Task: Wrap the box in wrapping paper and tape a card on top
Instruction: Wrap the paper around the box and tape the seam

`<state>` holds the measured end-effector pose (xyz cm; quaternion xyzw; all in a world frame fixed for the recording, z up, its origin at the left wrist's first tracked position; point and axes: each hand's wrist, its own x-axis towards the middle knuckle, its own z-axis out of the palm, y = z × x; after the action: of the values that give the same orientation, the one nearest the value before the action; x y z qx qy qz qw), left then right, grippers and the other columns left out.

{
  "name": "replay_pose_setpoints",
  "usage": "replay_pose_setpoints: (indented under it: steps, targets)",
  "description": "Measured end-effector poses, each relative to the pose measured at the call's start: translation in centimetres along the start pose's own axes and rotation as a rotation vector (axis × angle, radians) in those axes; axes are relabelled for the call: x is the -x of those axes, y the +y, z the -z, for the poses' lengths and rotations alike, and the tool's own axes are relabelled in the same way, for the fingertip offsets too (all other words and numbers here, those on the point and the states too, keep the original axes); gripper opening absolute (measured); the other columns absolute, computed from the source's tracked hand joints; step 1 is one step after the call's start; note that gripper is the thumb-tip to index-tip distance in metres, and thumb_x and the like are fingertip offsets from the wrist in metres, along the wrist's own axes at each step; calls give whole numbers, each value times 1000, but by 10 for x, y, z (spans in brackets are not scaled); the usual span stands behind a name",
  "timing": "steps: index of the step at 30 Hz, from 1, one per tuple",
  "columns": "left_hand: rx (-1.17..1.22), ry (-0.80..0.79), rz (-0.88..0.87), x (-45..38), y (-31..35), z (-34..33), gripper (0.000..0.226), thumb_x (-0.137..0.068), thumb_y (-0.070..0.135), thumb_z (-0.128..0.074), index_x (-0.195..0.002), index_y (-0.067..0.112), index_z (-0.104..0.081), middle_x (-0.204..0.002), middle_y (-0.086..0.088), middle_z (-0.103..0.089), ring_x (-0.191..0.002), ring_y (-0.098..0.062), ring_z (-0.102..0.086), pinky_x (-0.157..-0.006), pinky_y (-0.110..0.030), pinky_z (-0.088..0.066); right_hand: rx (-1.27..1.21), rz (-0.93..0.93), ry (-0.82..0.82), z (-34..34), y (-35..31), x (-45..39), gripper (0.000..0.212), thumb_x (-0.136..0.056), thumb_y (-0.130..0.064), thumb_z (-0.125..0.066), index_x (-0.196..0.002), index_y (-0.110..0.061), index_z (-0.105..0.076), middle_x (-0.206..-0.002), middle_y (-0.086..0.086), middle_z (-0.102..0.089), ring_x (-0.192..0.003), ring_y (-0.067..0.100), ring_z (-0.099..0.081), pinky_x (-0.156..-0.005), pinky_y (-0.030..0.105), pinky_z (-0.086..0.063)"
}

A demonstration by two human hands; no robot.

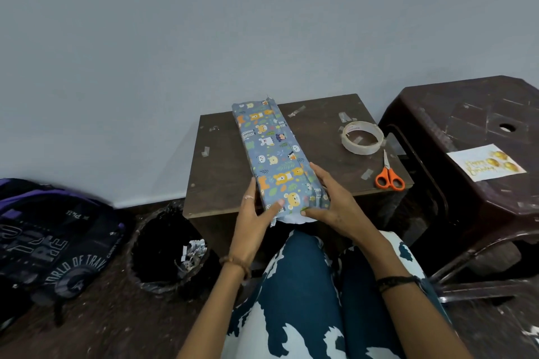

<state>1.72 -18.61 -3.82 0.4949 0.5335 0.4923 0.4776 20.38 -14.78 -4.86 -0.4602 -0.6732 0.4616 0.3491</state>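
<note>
my left hand (253,218) and my right hand (329,207) grip the near end of the wrapped box (275,154), which lies on the small wooden table (221,172) with its long axis running away from me toward the wall, leaning a little to the left at the far end. the near end overhangs the table's front edge above my lap. my left thumb lies across the printed top near the corner, the fingers curled along the left side; my right palm cups the right side, thumb on the lower edge. both hands are closed round the box, neither one free.

under the near end a white fold of wrapping paper (291,218) shows, not yet flat, so i judge the end flap is the step in hand.

the tape roll (362,137) sits on the table's right part, well apart from the box, and the orange-handled scissors (389,173) lie just in front of it near the right edge. the card (485,165) rests on the dark plastic stool (466,114) further right. all three lie to my right, so the right hand is the nearer one for any reach, while the left would have to keep the box and its fold pinned. the risk, as i see it, is the flap springing open once one hand lets go.
</note>
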Motion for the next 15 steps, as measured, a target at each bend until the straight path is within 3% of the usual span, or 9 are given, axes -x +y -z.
replay_pose_setpoints:
  steps: [2,4,7,10,12,15]
  targets:
    - [-154,19,-32,10,-7,-5,75,-76,19,-76,-139,28,-36,-134,11,-49,-123,0,-46,-99,-17,-42,69,27,25,-2,0,2,78,-78,-19,-71,-144,-29,-31,-140,-10,-45,-126,3,-45,-104,31,-42]
    - [-314,105,-91,15,-12,-12,83,-74,17,-77,-143,21,-30,-144,4,-39,-132,-5,-36,-107,-19,-32,145,83,107,-4,-2,4,65,-85,-24,-66,-141,-27,-34,-137,-10,-45,-125,2,-44,-103,28,-41]
    - [-504,228,-161,18,-12,-19,71,-85,7,-63,-145,16,-26,-150,-1,-27,-137,-10,-28,-108,-18,-26,217,133,164,-5,-5,9,54,-89,-19,-61,-138,-26,-38,-133,-11,-46,-122,1,-45,-101,25,-41]
    - [-614,243,-213,21,-9,-24,60,-89,1,-51,-144,15,-30,-153,1,-21,-136,-11,-31,-96,-7,-26,230,147,118,-4,-5,16,53,-87,-9,-50,-137,-25,-41,-137,-11,-46,-125,1,-42,-103,24,-38]
    - [-672,228,-242,18,-7,-25,60,-87,-4,-50,-143,12,-32,-154,0,-18,-139,-12,-25,-99,-5,-22,175,154,120,-3,-6,17,55,-82,-11,-40,-134,-26,-46,-135,-13,-48,-124,0,-44,-100,19,-39]
    - [-784,124,-332,9,-7,-26,57,-86,-1,-54,-140,10,-38,-152,-1,-23,-141,-9,-14,-118,-28,-10,174,147,238,0,-6,6,51,-79,-14,-35,-125,-15,-57,-126,-5,-57,-109,1,-51,-91,13,-41]
